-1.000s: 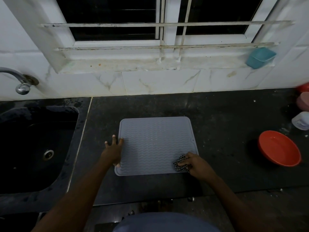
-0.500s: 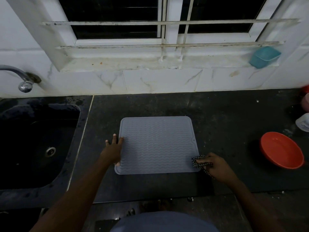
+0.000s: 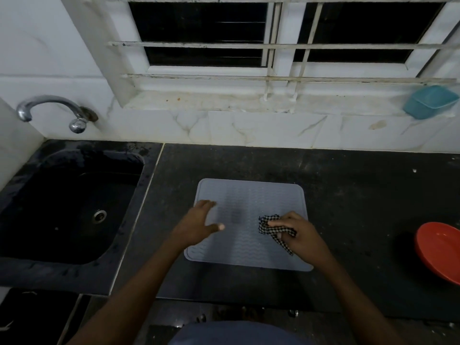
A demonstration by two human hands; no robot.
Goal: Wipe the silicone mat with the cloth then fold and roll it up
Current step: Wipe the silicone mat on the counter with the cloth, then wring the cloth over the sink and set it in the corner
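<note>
No readable writing anywhere. Grey silicone mat (image 3: 251,220) lies flat on dark counter (image 3: 348,195). Left hand (image 3: 199,226) spread open over mat's left side; right hand (image 3: 298,232) clutches checkered cloth (image 3: 270,226) over its right side. Red bowl (image 3: 439,250) cut off at right edge.

One mat (image 3: 249,220), one cloth (image 3: 273,227), one red bowl (image 3: 440,250), two hands.

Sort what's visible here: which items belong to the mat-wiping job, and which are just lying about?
Belongs to the job:
- grey silicone mat, flat on the counter
- checked cloth, held in the right hand
- left hand, open at the mat's left side

Just lying about:
- red bowl
- teal container on the sill
- tap
- sink
</note>
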